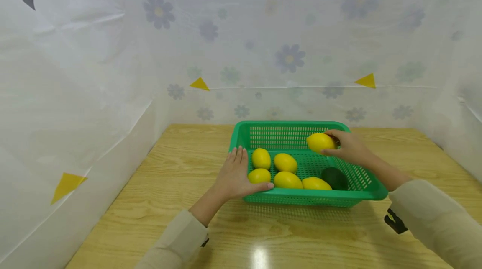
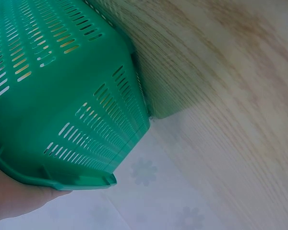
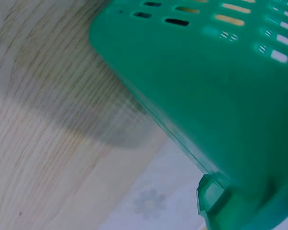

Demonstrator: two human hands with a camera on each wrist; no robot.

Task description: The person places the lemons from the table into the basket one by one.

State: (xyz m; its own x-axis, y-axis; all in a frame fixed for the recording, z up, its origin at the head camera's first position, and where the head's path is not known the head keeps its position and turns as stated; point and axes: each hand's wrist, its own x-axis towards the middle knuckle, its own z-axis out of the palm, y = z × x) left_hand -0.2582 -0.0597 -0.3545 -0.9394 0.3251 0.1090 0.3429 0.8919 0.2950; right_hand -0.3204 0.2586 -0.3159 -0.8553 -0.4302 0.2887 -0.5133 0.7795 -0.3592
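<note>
A green slotted plastic basket point(image 1: 301, 194) stands on the wooden table. Across its left front corner lies my left hand point(image 1: 236, 175), fingers straight and thumb along the front rim. My right hand point(image 1: 348, 145) pinches a lemon point(image 1: 319, 142) above the basket's right half, raised off the basket floor. Several other yellow lemons point(image 1: 288, 180) lie inside, at the left and along the front. A dark green avocado point(image 1: 334, 178) sits in the right front part. In the left wrist view, part of the left hand point(image 2: 17, 194) shows against the basket rim; the right wrist view shows only the basket's outside point(image 3: 197, 91).
The wooden table point(image 1: 177, 164) extends to both sides of the basket and in front of it. White sheeting with printed flowers point(image 1: 290, 57) hangs behind and at the sides, with yellow and dark triangles on it. Dark devices point(image 1: 395, 221) show at the wrists.
</note>
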